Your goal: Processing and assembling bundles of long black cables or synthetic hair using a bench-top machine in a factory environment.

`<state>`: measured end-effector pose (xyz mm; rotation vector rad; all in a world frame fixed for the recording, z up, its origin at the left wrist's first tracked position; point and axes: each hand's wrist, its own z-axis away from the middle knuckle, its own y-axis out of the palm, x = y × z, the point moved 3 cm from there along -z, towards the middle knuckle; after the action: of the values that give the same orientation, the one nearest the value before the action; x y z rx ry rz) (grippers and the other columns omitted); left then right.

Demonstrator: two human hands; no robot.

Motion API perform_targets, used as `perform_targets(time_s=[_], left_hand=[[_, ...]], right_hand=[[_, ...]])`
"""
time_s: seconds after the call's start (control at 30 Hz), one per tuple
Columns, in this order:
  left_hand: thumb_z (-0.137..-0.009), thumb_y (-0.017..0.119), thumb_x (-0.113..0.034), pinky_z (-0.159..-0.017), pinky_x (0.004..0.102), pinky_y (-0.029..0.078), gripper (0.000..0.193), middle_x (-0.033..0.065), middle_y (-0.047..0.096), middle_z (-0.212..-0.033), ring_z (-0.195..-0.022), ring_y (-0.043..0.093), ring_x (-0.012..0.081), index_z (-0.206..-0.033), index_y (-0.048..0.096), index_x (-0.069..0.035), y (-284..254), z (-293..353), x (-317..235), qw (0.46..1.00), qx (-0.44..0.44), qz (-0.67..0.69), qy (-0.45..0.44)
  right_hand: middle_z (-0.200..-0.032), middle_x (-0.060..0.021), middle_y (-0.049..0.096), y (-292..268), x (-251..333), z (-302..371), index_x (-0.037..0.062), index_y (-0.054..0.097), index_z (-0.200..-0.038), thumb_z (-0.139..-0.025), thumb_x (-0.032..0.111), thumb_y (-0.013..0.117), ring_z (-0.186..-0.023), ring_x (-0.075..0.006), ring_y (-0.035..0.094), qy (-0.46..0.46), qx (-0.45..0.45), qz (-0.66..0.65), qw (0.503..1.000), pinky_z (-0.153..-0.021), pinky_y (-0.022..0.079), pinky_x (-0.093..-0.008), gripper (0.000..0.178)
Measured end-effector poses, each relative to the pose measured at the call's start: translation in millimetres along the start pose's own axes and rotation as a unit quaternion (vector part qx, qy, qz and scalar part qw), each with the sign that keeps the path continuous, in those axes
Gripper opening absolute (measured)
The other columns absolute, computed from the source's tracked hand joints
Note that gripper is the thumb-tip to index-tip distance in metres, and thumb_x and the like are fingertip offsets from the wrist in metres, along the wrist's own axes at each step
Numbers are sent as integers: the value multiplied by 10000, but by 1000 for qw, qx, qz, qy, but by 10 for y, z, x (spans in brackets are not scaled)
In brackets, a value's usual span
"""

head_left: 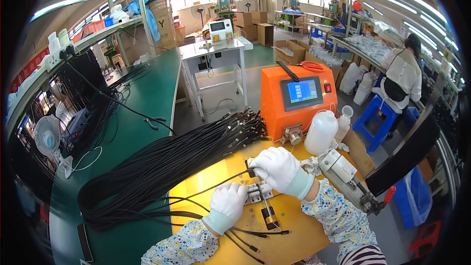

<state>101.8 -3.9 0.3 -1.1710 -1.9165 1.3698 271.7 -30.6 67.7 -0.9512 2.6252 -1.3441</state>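
Both my hands wear white gloves over a small metal fixture (255, 192) on the yellow work plate (304, 233). My right hand (280, 169) is closed, its fingertips pinching a black cable (223, 182) just above the fixture. To the fixture's left, my left hand (227, 203) is closed with its fingers curled; what they grip is hidden. Several loose black cables pass around and under that hand, and their plug ends (284, 232) lie below the fixture. A thick bundle of black cables (167, 167) stretches across the green table (117, 142) and onto the plate.
Behind the plate stands an orange machine (274, 93) with a screen; red-handled pliers (312, 66) lie on top. White bottles (321, 132) and a metal clamp device (343, 172) sit at the right. Dark pliers (154, 121) and a fan (48, 135) are left. A co-worker (403, 73) sits far right.
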Motion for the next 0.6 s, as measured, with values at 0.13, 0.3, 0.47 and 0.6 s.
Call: perform_targets(time_s=[0.13,0.3,0.47,0.6], left_hand=[[-780,654,-162,-766,349,491,245,51,635,-956,-871,623,238,-1013,623,-94,-490,-4,-192,987,37,100,117],[-784,679,-120,-764,344,511,198,86,666,-956,-868,645,277,-975,640,-83,-777,-114,-322,983,-172,58,9],[-804,675,-87,-687,355,529,169,126,655,-855,-775,646,317,-966,642,-53,-339,-13,-142,963,-7,257,-78],[-833,661,-82,-638,358,534,139,158,639,-809,-719,640,343,-961,640,-34,-329,-9,-161,958,-52,279,-45]], right_hand=[[-794,-67,570,-44,53,35,87,595,-885,-802,143,631,-774,-268,581,18,8,34,999,-668,457,-383,106],[-817,-70,578,-99,179,301,87,586,-895,-826,159,616,-781,-276,580,36,64,-14,997,-678,451,-386,104],[-854,-88,599,-22,225,446,82,591,-918,-834,142,606,-791,-290,580,68,92,-49,992,-694,446,-392,104],[-858,-99,602,89,216,519,77,588,-921,-838,150,605,-789,-295,583,56,75,-50,994,-702,449,-393,112]])
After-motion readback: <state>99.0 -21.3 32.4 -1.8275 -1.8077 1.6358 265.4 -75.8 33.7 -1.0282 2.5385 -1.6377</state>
